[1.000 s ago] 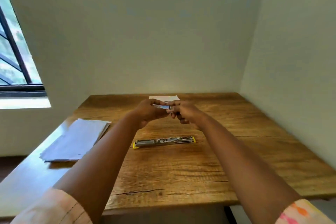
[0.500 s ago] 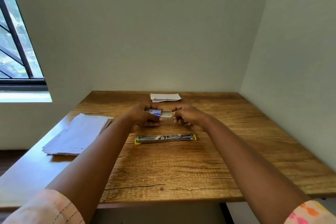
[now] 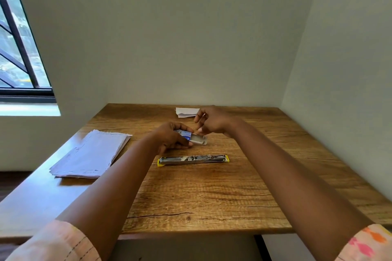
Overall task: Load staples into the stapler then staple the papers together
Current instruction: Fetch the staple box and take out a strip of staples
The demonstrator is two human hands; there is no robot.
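Note:
My left hand (image 3: 172, 139) grips a small blue and white staple box (image 3: 186, 135), and its grey inner tray (image 3: 199, 139) sticks out to the right. Just above that tray hovers my right hand (image 3: 212, 122), fingers spread, thumb and forefinger close to the tray's edge; I cannot tell whether they touch it. The stapler (image 3: 193, 159) lies folded out flat on the wooden table (image 3: 212, 195) in front of both hands, metal with yellow ends. A stack of papers (image 3: 91, 153) rests on the table's left side.
A small folded white paper (image 3: 186, 111) lies at the table's far edge near the wall. Walls close the table in at the back and right. A window is at the left.
The hands came down toward the table and the tray slid out of the box. My right hand has let go of the box, risen a little and spread its fingers.

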